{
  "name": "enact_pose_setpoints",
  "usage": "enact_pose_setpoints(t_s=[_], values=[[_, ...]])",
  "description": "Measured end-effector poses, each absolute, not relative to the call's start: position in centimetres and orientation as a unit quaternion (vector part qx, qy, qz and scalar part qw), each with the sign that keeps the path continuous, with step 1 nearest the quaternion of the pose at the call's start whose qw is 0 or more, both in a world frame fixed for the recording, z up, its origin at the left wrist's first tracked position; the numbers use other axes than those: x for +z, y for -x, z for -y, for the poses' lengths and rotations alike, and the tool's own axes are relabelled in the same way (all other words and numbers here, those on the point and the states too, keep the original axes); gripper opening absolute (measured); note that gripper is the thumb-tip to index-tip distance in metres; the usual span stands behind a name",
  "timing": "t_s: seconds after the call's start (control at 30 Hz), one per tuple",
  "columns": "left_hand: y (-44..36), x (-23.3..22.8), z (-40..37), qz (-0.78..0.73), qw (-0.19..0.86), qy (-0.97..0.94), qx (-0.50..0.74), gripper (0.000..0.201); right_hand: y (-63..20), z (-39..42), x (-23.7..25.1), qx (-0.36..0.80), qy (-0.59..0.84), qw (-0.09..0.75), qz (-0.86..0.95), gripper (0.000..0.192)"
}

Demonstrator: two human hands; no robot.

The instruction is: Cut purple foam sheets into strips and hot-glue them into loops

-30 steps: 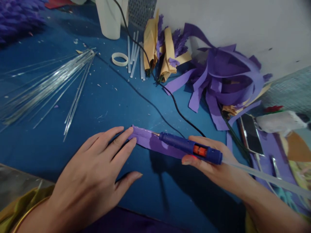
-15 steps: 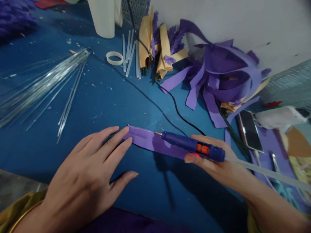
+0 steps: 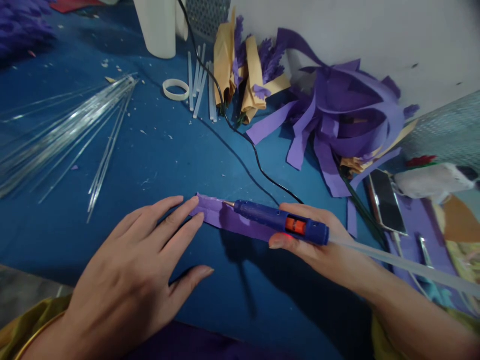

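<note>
A purple strip (image 3: 240,224) lies flat on the blue table (image 3: 161,150), its right end hidden by my right hand. My left hand (image 3: 144,255) rests with fingers stretched out, the fingertips pressing the strip's left end. In my right hand (image 3: 311,237) is a dark blue glue gun (image 3: 279,220) with an orange part inside. Its metal tip points left and sits at the strip's upper edge, where a thin shiny line shows. A long translucent glue stick (image 3: 397,267) sticks out of the gun's back.
A black cord (image 3: 258,160) crosses the table. Behind stand paper-wrapped purple bunches (image 3: 253,90) and a heap of purple strips (image 3: 333,120). Loose glue sticks (image 3: 198,82), a tape ring (image 3: 175,90) and thin clear rods (image 3: 71,130) lie left. A phone (image 3: 386,202) lies at right.
My right hand has moved left with the glue gun, so its tip is closer to my left fingertips. The cord has shifted left too. My left hand stays in place.
</note>
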State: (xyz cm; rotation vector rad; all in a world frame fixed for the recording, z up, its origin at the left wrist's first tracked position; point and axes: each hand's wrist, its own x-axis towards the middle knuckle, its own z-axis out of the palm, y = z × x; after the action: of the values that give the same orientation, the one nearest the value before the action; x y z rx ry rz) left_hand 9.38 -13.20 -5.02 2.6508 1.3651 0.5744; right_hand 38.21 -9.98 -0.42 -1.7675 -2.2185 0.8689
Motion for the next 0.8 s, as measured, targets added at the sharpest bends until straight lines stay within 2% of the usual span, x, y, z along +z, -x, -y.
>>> enact_pose_setpoints(t_s=[0.27,0.8], values=[[-9.4,-5.0,13.2,-0.452,0.066,-0.869,0.191,0.053,-40.0,10.7,-0.2,0.288,0.607,0.078,0.736,0.038],[-9.5,-5.3,13.3,-0.467,0.052,-0.865,0.179,0.055,-41.5,11.3,-0.5,0.280,0.603,0.098,0.741,0.041]])
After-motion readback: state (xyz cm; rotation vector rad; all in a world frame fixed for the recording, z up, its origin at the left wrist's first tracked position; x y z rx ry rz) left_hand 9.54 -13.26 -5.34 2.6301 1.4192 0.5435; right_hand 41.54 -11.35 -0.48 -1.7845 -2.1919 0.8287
